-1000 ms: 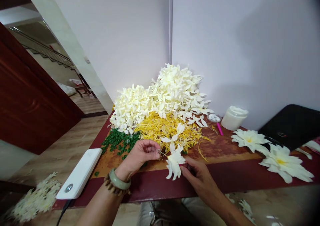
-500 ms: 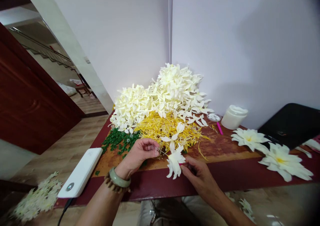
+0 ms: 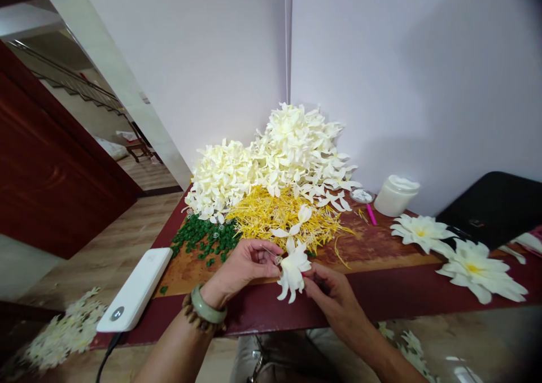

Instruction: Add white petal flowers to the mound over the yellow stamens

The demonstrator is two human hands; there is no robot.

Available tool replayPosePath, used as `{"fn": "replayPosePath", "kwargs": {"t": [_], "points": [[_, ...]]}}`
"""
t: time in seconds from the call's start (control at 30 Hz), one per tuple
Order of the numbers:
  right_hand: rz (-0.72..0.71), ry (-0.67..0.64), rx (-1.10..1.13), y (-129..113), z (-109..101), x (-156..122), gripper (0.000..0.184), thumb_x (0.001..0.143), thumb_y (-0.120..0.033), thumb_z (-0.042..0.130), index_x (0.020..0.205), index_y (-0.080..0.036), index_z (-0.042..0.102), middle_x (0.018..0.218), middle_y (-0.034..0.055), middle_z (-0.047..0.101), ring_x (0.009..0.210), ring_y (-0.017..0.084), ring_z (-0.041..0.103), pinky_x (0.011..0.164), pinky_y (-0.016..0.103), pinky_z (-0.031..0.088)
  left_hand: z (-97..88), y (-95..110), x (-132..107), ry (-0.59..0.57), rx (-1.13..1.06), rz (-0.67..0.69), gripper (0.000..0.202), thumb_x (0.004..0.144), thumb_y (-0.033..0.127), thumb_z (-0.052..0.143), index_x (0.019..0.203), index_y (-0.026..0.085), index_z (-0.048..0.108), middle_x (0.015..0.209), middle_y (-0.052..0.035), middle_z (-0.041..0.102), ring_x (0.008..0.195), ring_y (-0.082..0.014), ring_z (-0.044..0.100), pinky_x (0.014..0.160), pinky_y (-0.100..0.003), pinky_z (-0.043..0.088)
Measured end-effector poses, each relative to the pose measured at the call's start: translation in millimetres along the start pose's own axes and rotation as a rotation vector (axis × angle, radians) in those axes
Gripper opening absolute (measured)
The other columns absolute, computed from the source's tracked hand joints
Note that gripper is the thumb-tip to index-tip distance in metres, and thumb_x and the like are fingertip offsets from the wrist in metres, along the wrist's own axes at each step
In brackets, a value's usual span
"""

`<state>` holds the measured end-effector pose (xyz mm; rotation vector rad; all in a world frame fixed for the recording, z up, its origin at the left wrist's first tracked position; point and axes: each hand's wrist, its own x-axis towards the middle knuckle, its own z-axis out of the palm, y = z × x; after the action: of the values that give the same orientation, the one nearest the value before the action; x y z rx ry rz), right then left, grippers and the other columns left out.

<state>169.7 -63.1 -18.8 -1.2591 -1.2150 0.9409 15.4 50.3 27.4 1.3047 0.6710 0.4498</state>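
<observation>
My left hand [image 3: 248, 263] is pinched on a thin needle or wire whose tip points at a white paper flower [image 3: 291, 271]. My right hand [image 3: 332, 295] grips that flower from the right, over the near edge of the dark red table [image 3: 381, 298]. Behind the hands lie a heap of yellow stamen strands [image 3: 282, 216], a patch of small green pieces [image 3: 203, 239] and a big pile of white petals [image 3: 275, 160].
A white power bank [image 3: 135, 288] with a cable lies at the table's left front. Two finished white flowers [image 3: 449, 250], a white jar [image 3: 396, 195], a pink pen [image 3: 371, 213] and a black case [image 3: 495, 208] are at the right. More flowers lie on the floor at the left [image 3: 59, 332].
My left hand has moved right and closed the gap to the flower; both hands and the flower sit slightly nearer each other. The view tilted a little.
</observation>
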Motion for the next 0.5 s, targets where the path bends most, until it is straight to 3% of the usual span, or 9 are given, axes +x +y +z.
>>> {"fn": "replayPosePath", "kwargs": {"t": [0.17, 0.5], "points": [[0.033, 0.007, 0.148, 1.0, -0.9, 3.2, 0.021, 0.079, -0.03, 0.051, 0.063, -0.016, 0.051, 0.056, -0.0039, 0.043, 0.055, 0.009, 0.037, 0.053, 0.022, 0.028, 6.8, -5.2, -4.6, 0.123, -0.222, 0.048, 0.023, 0.062, 0.019, 0.071, 0.085, 0.014, 0.068, 0.07, -0.0009, 0.062, 0.065, -0.0068, 0.052, 0.064, -0.018, 0.038], [0.072, -0.003, 0.25, 1.7, 5.5, 2.2, 0.024, 0.079, -0.033, 0.053, 0.063, -0.015, 0.051, 0.057, -0.0034, 0.043, 0.056, 0.009, 0.036, 0.053, 0.022, 0.027, 18.6, -11.7, -2.9, 0.101, -0.317, -0.003, 0.008, 0.066, 0.018, 0.068, 0.072, 0.013, 0.066, 0.06, 0.0013, 0.057, 0.055, -0.0067, 0.05, 0.056, -0.021, 0.038]]}}
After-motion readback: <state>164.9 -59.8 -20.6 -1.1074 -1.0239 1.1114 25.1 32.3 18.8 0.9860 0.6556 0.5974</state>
